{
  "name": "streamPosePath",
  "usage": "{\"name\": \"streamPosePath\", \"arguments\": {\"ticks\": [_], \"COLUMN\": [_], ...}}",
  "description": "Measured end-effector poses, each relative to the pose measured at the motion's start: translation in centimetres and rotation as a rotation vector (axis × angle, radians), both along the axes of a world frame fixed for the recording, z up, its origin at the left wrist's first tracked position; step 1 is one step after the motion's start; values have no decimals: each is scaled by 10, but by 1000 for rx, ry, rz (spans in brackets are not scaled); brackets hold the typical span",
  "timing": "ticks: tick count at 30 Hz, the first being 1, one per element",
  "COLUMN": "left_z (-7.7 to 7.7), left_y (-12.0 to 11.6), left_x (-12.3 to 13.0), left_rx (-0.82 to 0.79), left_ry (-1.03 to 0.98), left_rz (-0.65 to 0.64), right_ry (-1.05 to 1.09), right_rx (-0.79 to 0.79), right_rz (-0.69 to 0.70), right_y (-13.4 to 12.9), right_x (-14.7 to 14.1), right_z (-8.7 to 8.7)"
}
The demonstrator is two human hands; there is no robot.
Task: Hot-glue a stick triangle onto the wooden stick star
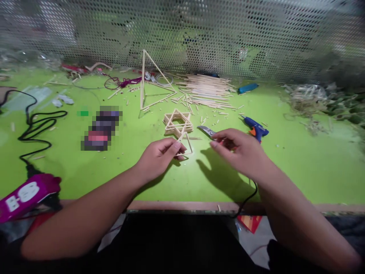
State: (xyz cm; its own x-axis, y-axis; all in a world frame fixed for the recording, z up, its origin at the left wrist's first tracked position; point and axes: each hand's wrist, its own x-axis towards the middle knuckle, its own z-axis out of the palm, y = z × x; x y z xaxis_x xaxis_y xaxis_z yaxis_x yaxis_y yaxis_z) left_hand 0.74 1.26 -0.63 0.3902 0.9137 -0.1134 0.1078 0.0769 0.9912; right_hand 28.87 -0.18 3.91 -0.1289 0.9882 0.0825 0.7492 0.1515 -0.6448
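Note:
My left hand (164, 154) pinches a small triangle of thin wooden sticks (189, 144) between thumb and fingers, just above the green tabletop. Right behind it is a star-shaped stack of glued sticks (177, 123), its near point partly overlapped by the triangle. My right hand (238, 150) is curled around the red handles of a pair of metal-bladed shears (205, 130). Their blades point left, towards the star, and my fingers hide most of the handles. Just beyond my right hand lies a blue glue gun (256, 127) with an orange trigger.
Behind the star lie a pile of wooden sticks (207, 89) and scattered offcuts. A larger stick triangle frame (142, 80) stands near the perforated metal screen (182, 38). At left are a blurred-out dark object (99, 131), a black cable (37, 131) and a purple box (31, 194).

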Motion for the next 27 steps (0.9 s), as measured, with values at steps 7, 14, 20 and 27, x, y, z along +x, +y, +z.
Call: {"name": "streamPosePath", "arguments": {"ticks": [7, 14, 20, 27], "left_z": [-5, -4, -6, -25], "left_y": [3, 7, 40, 71], "left_x": [2, -4, -20, -19], "left_rx": [-82, 90, 277, 229], "left_ry": [-58, 75, 207, 400], "left_rz": [-35, 31, 405, 170], "right_ry": [419, 395, 114, 84], "right_rx": [-130, 1, 366, 367], "right_rz": [69, 30, 19, -22], "right_y": [-3, -2, -3, -1], "right_x": [-55, -51, -26, -14], "right_z": [-38, -44, -37, -37]}}
